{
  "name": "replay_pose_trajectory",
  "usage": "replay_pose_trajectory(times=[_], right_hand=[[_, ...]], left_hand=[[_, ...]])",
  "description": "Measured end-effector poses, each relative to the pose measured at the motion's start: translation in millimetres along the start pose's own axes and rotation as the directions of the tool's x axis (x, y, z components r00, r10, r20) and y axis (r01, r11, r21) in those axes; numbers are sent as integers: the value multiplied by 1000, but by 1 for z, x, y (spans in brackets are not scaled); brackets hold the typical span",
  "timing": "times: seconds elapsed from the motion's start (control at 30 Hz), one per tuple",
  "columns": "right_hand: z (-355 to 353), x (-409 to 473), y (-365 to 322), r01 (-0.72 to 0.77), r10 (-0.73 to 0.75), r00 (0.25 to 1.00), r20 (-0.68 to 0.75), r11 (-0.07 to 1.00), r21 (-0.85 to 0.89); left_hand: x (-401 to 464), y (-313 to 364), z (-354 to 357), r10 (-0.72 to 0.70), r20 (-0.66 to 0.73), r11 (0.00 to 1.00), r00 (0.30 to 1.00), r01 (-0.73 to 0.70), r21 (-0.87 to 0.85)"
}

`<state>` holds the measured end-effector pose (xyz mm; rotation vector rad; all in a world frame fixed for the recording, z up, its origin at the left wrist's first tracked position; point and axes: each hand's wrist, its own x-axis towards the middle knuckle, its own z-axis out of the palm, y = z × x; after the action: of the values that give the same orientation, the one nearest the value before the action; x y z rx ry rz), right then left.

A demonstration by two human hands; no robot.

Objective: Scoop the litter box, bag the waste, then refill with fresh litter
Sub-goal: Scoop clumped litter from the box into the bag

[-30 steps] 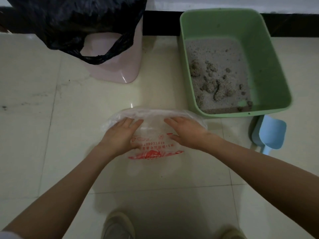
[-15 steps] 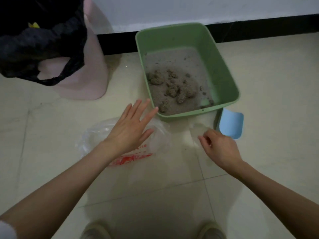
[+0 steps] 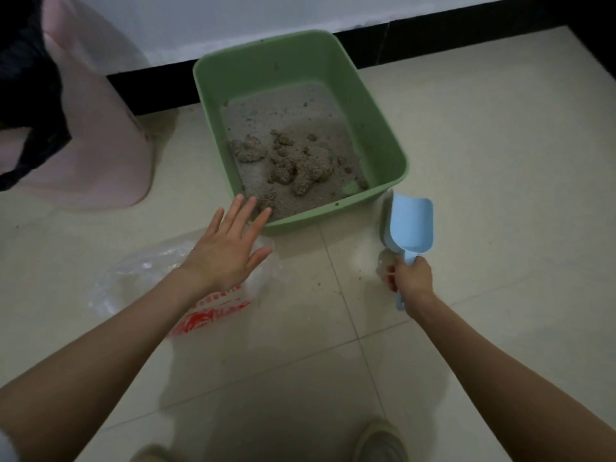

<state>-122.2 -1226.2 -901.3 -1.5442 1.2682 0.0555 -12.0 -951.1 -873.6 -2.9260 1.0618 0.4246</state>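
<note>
Right hand (image 3: 411, 281) now gripping blue scoop (image 3: 409, 225), red-printed bag (image 3: 213, 308) unreadable

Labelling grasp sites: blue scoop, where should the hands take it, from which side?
By the narrow handle at the near end of the blue scoop, approached from the person's side. The wide open bowl points away toward the green litter box, as the right hand grips it now.

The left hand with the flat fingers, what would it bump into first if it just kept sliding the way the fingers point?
Most likely the near rim of the green litter box. The left hand points up and slightly right, fingertips just short of that rim; height above the floor is hard to judge.
</note>
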Motion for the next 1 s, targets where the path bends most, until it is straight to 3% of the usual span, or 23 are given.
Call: replay_pose_trajectory(times=[0.13, 0.23, 0.3, 0.4, 0.53, 0.63, 0.87, 0.93, 1.0], right_hand=[[-4, -7, -8, 41, -15, 958, -286, 995, 87], [-12, -19, -33, 250, -229, 919, -320, 968, 25], [-15, -27, -52, 384, -390, 885, -256, 920, -73], [-11, -33, -84, 508, -529, 848, -34, 829, -232], [6, -34, -125, 594, -486, 804, 342, 638, -489], [18, -34, -153, 655, -416, 751, 513, 369, -660], [65, -21, -202, 621, -295, 727, 620, -105, -777], [77, -15, -206, 611, -283, 717, 638, -187, -769], [84, -9, -207, 617, -269, 711, 650, -204, -760]], left_hand=[[0, 1, 0, -8, -8, 1000, 1000, 8, -8], [1, 3, -2, -14, 5, 999, 1000, 14, -49], [4, 4, -5, -44, 24, 995, 999, 46, -93], [14, 1, -12, -150, 39, 972, 988, 154, -176], [26, -11, -14, -283, 28, 935, 959, 283, -215], [30, -14, -12, -343, 11, 912, 939, 335, -236], [30, -10, -11, -350, -52, 912, 935, 327, -249], [30, -10, -9, -352, -63, 911, 934, 327, -251], [31, -11, -5, -355, -78, 910, 932, 325, -256]])
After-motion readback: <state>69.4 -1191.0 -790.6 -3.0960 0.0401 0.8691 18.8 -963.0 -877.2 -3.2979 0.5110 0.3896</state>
